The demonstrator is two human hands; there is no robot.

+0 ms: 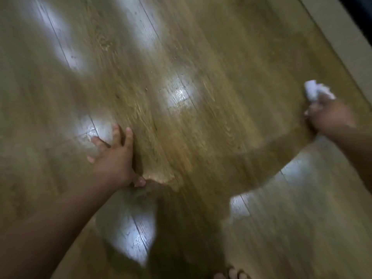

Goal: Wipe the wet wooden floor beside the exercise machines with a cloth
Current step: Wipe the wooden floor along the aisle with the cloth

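Observation:
The wooden floor fills the head view, shiny with wet patches and light glare; the picture is motion-blurred. My left hand lies flat on the boards at centre left, fingers spread and straight, pressing down. My right hand is at the right edge, fingers curled round a crumpled white cloth that sticks out above the knuckles and touches the floor. A wet patch glistens between the two hands.
A pale baseboard or strip runs diagonally along the upper right, with something dark beyond it in the corner. Bare toes show at the bottom edge. No exercise machine is clearly visible.

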